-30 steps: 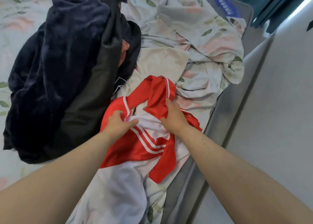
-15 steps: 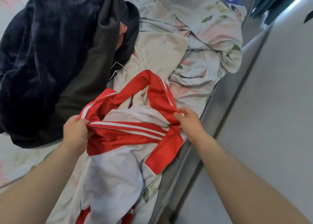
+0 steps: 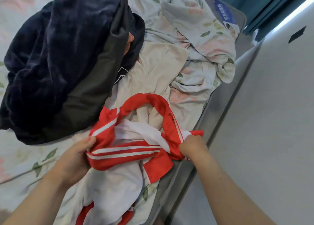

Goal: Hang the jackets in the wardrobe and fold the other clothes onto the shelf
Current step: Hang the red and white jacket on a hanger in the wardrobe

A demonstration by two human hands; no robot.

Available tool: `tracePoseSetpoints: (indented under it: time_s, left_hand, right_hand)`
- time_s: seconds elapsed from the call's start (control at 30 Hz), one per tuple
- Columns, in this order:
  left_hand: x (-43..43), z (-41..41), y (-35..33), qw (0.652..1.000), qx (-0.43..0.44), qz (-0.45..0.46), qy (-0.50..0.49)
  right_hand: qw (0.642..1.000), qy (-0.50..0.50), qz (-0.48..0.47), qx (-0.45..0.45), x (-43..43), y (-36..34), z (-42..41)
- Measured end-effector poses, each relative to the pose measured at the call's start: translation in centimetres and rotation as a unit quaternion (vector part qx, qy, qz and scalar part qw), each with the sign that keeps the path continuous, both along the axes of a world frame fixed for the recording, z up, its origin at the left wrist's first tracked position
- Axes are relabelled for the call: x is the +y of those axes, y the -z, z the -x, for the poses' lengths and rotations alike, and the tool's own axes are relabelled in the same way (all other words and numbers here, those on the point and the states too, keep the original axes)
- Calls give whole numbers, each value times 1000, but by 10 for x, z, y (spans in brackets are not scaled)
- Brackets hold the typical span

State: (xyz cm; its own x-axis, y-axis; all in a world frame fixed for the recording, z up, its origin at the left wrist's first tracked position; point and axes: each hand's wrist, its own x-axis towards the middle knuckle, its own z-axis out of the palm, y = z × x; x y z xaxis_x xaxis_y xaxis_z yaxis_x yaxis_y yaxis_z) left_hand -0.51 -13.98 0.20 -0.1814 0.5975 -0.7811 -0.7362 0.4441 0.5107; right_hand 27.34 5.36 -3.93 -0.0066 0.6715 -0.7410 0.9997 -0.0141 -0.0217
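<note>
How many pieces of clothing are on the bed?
4 visible: red-and-white jacket at front, beige garment behind it, navy fleece and dark grey garment heaped left. Others may be hidden.

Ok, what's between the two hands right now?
In the head view, a red, white-striped stretch of the jacket runs from the left hand to the right hand; both grip it.

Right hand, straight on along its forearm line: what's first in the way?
The right hand grips the red-and-white jacket, so more of that; beyond it probably the beige garment, depth unclear.
</note>
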Motion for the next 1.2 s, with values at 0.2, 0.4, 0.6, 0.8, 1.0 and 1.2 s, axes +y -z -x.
tracePoseSetpoints:
  time_s: [0.2, 0.4, 0.6, 0.8, 1.0, 1.2]
  left_hand:
    - [-2, -75, -25, 882, 235, -65, 403]
    - [-9, -112, -26, 788, 346, -117, 495]
    - [-29, -65, 11, 846, 485, 57, 213]
    - [-36, -33, 59, 858, 353, 194, 318]
    - [-27, -19, 69, 851, 429, 170, 249]
    - [-30, 40, 60, 889, 341, 304, -1]
  right_hand:
    - [909, 184, 124, 353, -31, -32, 98]
    - [926, 83, 170, 327, -57, -12, 112]
    - [792, 361, 184, 458, -23, -35, 64]
    - [737, 459, 30, 495, 32, -42, 23]
    - [832, 344, -1, 435, 48, -21, 17]
    - [963, 68, 12, 261, -20, 20, -26]
